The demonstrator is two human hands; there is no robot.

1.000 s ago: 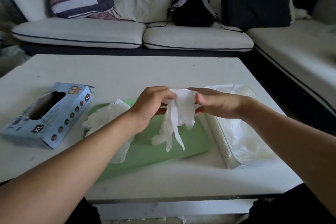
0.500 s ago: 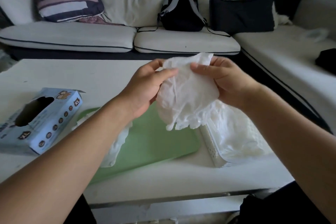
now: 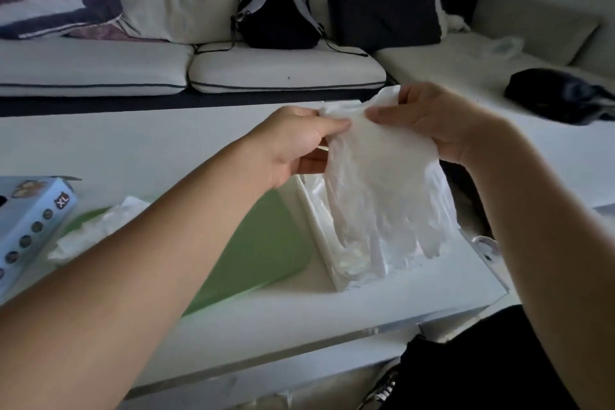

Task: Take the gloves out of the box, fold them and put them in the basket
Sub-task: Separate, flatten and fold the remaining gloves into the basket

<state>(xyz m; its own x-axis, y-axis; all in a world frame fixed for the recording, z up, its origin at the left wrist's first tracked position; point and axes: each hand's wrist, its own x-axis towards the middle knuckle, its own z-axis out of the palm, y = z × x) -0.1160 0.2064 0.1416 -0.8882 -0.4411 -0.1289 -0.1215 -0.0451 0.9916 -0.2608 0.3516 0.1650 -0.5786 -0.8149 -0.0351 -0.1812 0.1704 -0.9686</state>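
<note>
1. Glove (image 3: 376, 183) hanging up in the air above the white basket (image 3: 319, 230), cuff on top, finger parts dangling down and almost touching the basket's inside.
2. Left hand (image 3: 293, 146) pinching the cuff's left corner with thumb and fingers; grip clenched on the glove.
3. Right hand (image 3: 432, 120) pinching the cuff's right corner the same way; grip clenched on the glove too.
4. Holding both hands level and near each other, wrists bent a little, arms reaching out over the desk (image 3: 133, 143).
5. Doing this step well, probably: keeping the cuff pulled flat, with no wrinkles, before folding.
6. Laying the glove down on the green mat (image 3: 266, 243) first could be helping, since thin plastic is floppy and likes to slip.
7. Folding finger parts up to the cuff, pressing gently, then setting it in the basket.
8. More loose gloves (image 3: 100, 230) lying on the mat's left side, waiting.
9. Blue box (image 3: 30, 230) sitting at the desk's left edge, just beside those gloves.
</note>
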